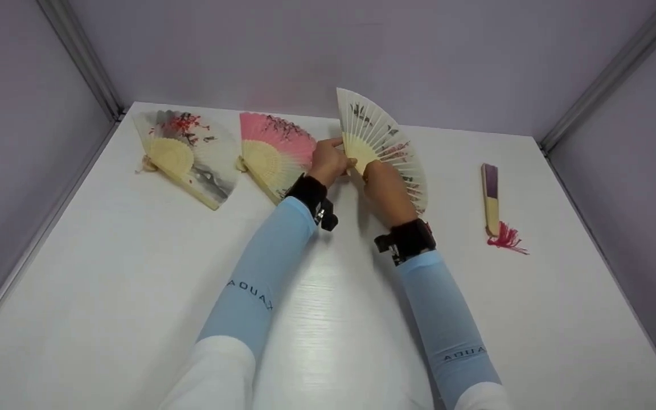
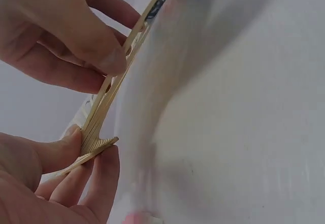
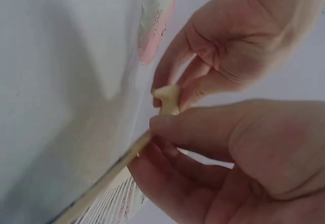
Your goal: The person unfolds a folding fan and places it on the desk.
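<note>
A white folding fan (image 1: 382, 142) is being held up above the back middle of the white worktop (image 1: 106, 296). It is partly spread out, with thin wooden ribs and dark and pink painting on its paper. Both hands are meeting at its narrow bottom end.

The left hand (image 1: 328, 162) is pinching the pivot end of the fan between thumb and fingers. In the left wrist view the stacked wooden ribs (image 2: 99, 127) are sitting between that thumb and the curled fingers. The right hand (image 1: 382, 182) is gripping the fan's outer wooden stick just beside the pivot, with its thumb (image 3: 203, 127) pressing along the stick. The two hands are almost touching each other.

The person is wearing light blue sleeves (image 1: 265, 267) and black wrist straps (image 1: 308, 193).

To the left, a pink fan (image 1: 277, 151) is lying open on the worktop, near the left hand. Further left, a pale fan with red flowers (image 1: 188, 151) is lying open too. To the right, well apart from the hands, a closed purple fan (image 1: 491, 196) with a red tassel (image 1: 507, 238) is lying flat.

Grey walls (image 1: 328, 51) are standing around the worktop.
</note>
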